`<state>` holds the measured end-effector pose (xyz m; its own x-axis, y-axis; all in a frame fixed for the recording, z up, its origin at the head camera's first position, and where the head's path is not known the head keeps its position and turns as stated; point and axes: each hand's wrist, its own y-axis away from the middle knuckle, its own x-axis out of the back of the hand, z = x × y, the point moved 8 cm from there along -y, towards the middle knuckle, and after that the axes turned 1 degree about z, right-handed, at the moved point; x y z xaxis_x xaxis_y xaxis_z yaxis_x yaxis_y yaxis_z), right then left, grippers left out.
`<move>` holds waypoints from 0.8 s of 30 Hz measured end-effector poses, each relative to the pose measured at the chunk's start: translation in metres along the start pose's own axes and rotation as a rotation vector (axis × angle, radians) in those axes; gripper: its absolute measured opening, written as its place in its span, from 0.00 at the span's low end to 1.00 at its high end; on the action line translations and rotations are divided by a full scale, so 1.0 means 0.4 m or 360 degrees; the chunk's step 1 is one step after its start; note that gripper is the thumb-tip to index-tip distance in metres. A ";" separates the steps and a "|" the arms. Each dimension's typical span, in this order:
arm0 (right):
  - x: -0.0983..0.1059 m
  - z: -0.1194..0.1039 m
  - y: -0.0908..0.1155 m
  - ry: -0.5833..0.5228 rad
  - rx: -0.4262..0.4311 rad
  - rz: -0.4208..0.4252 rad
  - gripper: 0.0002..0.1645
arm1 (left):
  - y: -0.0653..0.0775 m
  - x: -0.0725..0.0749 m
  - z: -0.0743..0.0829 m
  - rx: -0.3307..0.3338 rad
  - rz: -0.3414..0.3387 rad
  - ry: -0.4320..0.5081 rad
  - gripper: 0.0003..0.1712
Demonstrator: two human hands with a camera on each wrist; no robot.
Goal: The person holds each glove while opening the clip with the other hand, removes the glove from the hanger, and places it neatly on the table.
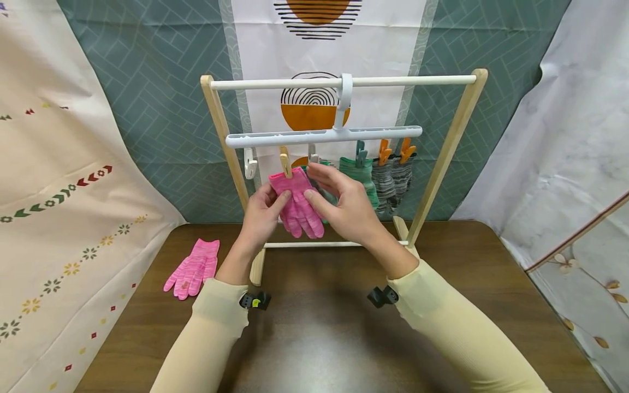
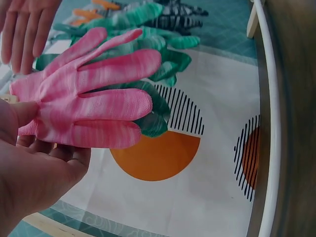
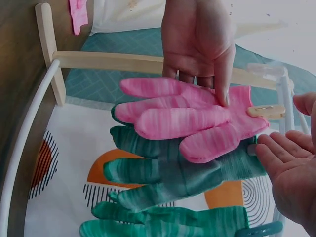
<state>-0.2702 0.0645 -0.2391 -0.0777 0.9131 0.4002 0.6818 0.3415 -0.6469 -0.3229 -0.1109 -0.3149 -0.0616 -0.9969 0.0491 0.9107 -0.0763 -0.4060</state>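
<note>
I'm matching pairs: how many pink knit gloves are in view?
2: one pink knit glove, pinched by the left hand, hangs from the beige clothespin; another pink glove lies at left on the brown wooden table. No others show.

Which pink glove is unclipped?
The pink glove on the table, left of the rack; the beige clothespin grips the other glove, held in the left hand.

I have my left arm (image 1: 203, 338) and right arm (image 1: 452, 325) reaching forward, angled inward. My left hand (image 1: 261, 214) pinches, thumb in front, fingers behind; opposite, my right hand (image 1: 351, 206) has fingers extended, thumb apart.
</note>
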 end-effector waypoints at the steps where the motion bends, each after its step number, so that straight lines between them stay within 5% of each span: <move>1: -0.003 -0.002 -0.003 -0.0004 0.0001 -0.0003 0.32 | 0.004 -0.002 0.002 -0.0004 -0.0007 0.0003 0.18; 24: -0.047 -0.022 -0.069 -0.0007 -0.0091 -0.0020 0.29 | 0.068 -0.031 0.033 -0.0100 -0.0082 -0.0019 0.16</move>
<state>-0.2813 0.0360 -0.2231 -0.0895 0.9099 0.4050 0.7211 0.3396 -0.6039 -0.2920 -0.1002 -0.3144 -0.1022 -0.9914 0.0822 0.8790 -0.1287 -0.4590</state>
